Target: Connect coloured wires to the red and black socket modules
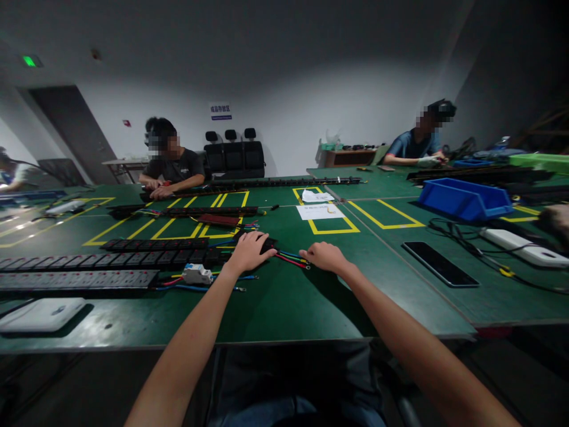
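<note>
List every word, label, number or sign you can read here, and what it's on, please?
"成品存放区": wall sign above the black seats; its smaller bottom line is unreadable.
Green lit sign: too small to read.
Printed paper on the table: too blurred.
White breaker: markings too small.
Dark T-shirt: chest lettering too small.

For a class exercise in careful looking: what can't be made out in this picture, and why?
All in the head view:
- Middle of the black piece: covered by the left hand.
- Whether the right hand grips the wires: curled fingers hide it.
- Print on the paper: too small.
- Grey strip's far end: cut off by the left edge.
</note>
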`<state>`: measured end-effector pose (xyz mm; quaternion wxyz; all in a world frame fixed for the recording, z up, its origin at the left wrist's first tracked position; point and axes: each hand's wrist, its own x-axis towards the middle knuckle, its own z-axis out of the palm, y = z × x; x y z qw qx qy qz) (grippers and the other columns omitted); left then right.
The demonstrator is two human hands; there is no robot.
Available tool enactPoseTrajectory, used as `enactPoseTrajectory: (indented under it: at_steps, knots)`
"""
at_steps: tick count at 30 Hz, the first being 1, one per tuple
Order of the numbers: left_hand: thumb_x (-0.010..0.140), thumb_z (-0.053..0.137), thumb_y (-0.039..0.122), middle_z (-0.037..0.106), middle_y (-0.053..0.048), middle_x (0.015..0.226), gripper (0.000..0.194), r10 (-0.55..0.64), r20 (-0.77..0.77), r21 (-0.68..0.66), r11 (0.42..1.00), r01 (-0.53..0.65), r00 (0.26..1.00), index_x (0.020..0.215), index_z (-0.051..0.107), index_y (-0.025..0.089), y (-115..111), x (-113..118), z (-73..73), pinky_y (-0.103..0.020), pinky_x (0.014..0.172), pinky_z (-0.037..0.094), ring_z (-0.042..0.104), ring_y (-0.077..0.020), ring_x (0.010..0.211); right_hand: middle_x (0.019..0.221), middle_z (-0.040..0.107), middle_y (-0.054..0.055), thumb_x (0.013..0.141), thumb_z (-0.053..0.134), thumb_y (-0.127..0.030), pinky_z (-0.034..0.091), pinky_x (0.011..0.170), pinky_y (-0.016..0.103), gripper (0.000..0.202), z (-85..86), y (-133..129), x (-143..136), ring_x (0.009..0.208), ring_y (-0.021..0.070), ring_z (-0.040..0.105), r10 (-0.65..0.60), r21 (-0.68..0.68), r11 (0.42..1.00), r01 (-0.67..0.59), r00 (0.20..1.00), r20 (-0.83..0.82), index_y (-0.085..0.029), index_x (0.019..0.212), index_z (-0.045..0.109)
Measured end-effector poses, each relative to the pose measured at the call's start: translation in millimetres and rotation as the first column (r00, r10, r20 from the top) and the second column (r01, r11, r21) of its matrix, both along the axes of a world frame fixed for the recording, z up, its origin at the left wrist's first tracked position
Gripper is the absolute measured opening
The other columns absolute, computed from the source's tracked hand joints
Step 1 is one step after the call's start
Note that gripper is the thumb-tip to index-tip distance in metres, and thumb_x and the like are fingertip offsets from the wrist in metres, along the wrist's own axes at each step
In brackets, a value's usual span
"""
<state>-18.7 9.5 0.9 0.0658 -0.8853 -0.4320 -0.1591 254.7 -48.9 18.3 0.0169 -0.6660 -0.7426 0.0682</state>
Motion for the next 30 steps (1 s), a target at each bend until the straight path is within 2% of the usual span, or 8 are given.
enactPoseTrajectory:
  at_steps: [16,23,30]
  knots:
    - [0.103,0.038,0.072,0.059,-0.018,0.148,0.075,0.002,-0.006,-0.001,1.0,-0.002,1.0,0.148,0.058,0.015,-0.6,0.2,1.1,-0.051,0.116,0.038,0.051,-0.0351,0.139,0.104,0.079,0.015,0.106,0.04,-0.058,0.051,0.08,0.031,0.058,2.4,-1.9,-0.9,0.099,0.0287,0.076,-0.009,-0.009,1.0,0.009,1.0,0.002,-0.019,0.097,0.083]
    - [0.103,0.037,0.072,0.058,-0.018,0.149,0.075,0.011,-0.003,-0.01,1.0,-0.011,1.0,0.149,0.057,0.016,-0.7,0.4,0.7,-0.052,0.117,0.037,0.05,-0.0352,0.139,0.108,0.079,0.015,0.106,0.039,-0.059,0.05,0.086,0.032,0.059,1.9,-1.2,-0.7,0.103,0.0283,0.075,-0.015,-0.026,1.0,0.015,1.0,0.0,-0.02,0.102,0.083]
    - [0.103,0.038,0.072,0.058,-0.017,0.149,0.075,0.01,0.003,-0.013,1.0,-0.01,1.0,0.149,0.057,0.016,-0.1,0.7,0.8,-0.052,0.116,0.037,0.051,-0.0359,0.138,0.106,0.079,0.016,0.106,0.039,-0.058,0.051,0.082,0.032,0.059,1.0,-0.3,-0.2,0.101,0.0287,0.075,-0.003,-0.014,1.0,0.003,1.0,-0.001,-0.019,0.102,0.083]
